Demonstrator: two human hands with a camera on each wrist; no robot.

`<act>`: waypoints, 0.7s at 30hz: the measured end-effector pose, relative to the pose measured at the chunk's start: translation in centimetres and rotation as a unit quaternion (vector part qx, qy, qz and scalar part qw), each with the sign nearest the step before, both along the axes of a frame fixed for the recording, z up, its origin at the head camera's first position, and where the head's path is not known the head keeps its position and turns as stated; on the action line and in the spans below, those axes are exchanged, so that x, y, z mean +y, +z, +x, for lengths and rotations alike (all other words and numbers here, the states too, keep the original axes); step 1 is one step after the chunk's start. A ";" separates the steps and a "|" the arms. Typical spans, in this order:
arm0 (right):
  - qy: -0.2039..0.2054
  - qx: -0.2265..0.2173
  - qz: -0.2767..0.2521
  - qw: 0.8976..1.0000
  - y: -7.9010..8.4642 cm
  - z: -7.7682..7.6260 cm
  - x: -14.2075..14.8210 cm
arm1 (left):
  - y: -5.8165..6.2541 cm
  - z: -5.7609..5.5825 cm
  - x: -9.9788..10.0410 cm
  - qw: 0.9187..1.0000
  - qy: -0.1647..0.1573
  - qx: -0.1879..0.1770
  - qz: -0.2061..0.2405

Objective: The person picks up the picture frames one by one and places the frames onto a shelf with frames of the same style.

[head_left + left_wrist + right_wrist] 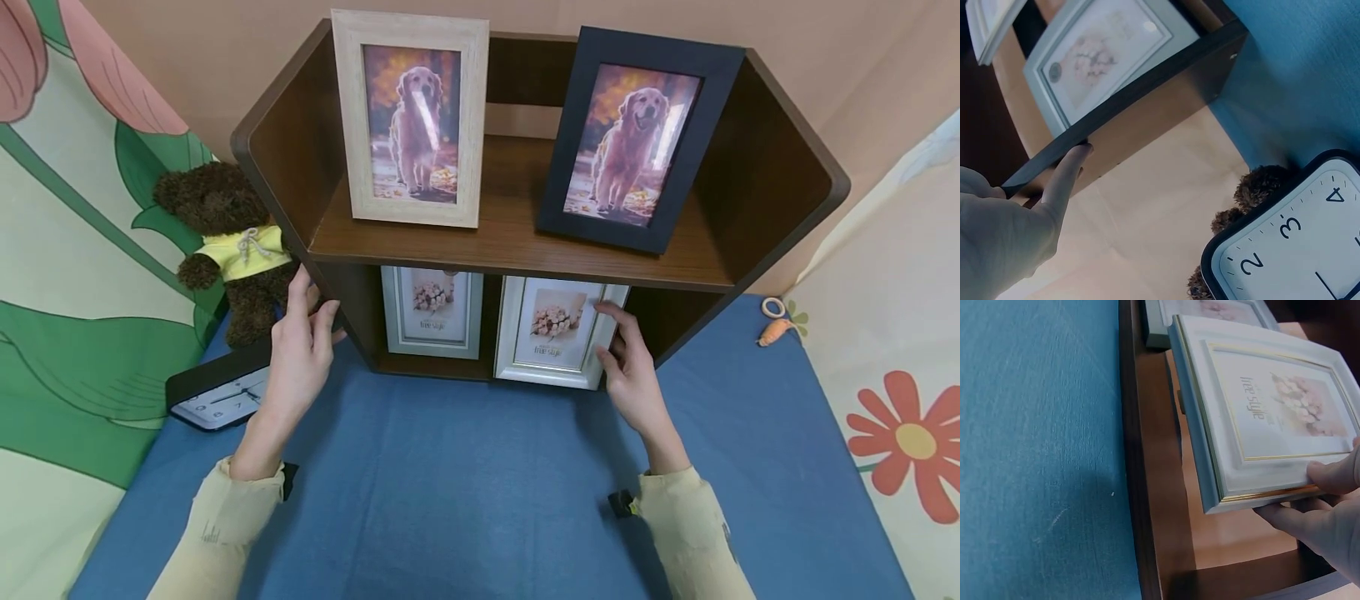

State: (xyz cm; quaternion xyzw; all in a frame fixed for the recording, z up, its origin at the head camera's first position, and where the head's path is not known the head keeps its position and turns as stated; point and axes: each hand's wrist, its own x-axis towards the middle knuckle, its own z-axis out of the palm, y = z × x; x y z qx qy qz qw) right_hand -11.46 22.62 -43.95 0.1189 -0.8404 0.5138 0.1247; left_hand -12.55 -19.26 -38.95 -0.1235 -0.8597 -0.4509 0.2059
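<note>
My right hand (pixel 630 375) pinches the right edge of a white picture frame (pixel 555 325) with a thin gold line, thumb on the front and fingers behind. The frame leans back in the lower compartment of a dark brown shelf (pixel 513 225), its bottom edge at the front lip. Beside it stands a pale blue-grey picture frame (pixel 433 312). With my left hand (pixel 296 350) I hold the front edge of the shelf's left side panel (pixel 1147 100); one finger lies along its outer face. Both lower frames show pink flowers.
On the upper board stand a cream picture frame (pixel 411 125) and a tilted dark blue one (pixel 637 146), both with a dog photo. Left of the shelf are a brown teddy bear (pixel 251 250) and a clock (pixel 221 400). A small carrot toy (pixel 775 332) lies right on the blue cloth (pixel 465 483).
</note>
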 end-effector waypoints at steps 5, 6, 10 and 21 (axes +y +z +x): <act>-0.017 -0.002 0.002 1.000 -0.4 -1.0 0.2 | 0.1 0.0 0.1 1.000 0.001 -0.005 0.005; -0.017 -0.004 0.003 1.000 -0.2 -1.0 0.1 | 0.1 0.0 0.1 1.000 0.002 -0.005 0.004; -0.014 -0.009 0.000 1.000 1.5 -0.8 -0.6 | 0.0 0.0 0.0 1.000 0.005 -0.006 -0.003; 0.001 -0.025 -0.023 0.999 -0.3 -2.6 0.2 | -0.2 -0.1 0.0 1.000 -0.003 0.002 0.001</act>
